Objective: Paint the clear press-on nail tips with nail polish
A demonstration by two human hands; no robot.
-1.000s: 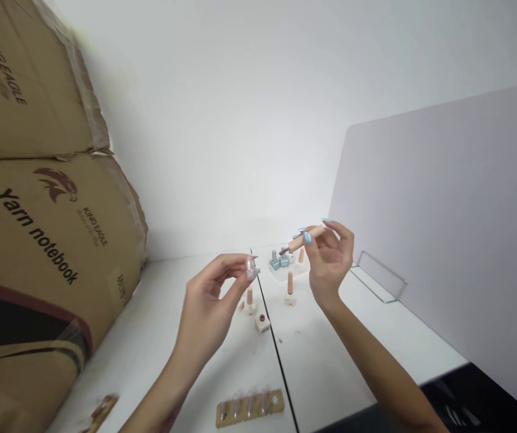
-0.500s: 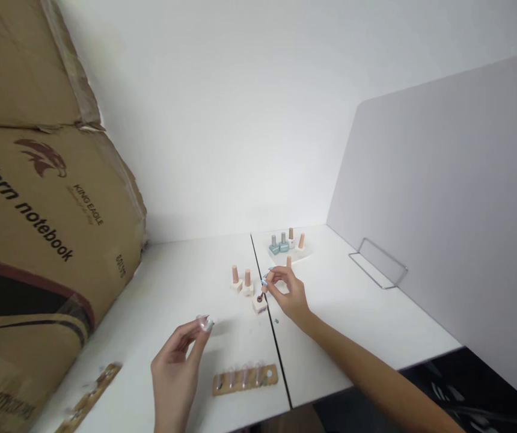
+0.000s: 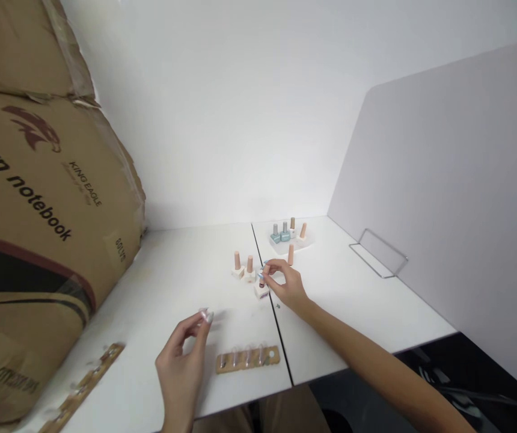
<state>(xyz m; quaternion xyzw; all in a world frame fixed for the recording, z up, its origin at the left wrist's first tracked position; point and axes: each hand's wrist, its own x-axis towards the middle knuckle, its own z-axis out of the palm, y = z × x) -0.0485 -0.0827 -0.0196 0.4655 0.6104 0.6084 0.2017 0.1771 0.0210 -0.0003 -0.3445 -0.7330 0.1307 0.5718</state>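
My left hand [image 3: 181, 350] pinches a small clear piece that looks like a false nail [image 3: 204, 313] between thumb and forefinger, above the table. My right hand [image 3: 292, 290] grips the peach cap of a nail polish brush [image 3: 266, 270]. The brush stands at the mouth of a white nail polish bottle [image 3: 261, 293], its tip out of sight. Just left of that bottle stand two white bottles with peach caps [image 3: 250, 264]. Nearer the table's front edge lies a brown strip [image 3: 240, 364] carrying several clear false nails.
A second strip [image 3: 82, 388] lies by the cardboard boxes [image 3: 55, 234] on the left. Several bottles, two of them teal [image 3: 285, 235], stand on a white tray [image 3: 303, 243] at the back. A wire stand [image 3: 378, 258] sits against the right-hand panel [image 3: 443, 198].
The brush has gone down into the bottle's mouth, with my right hand lower over it. My left hand still holds the false nail. The whole view has shifted slightly.
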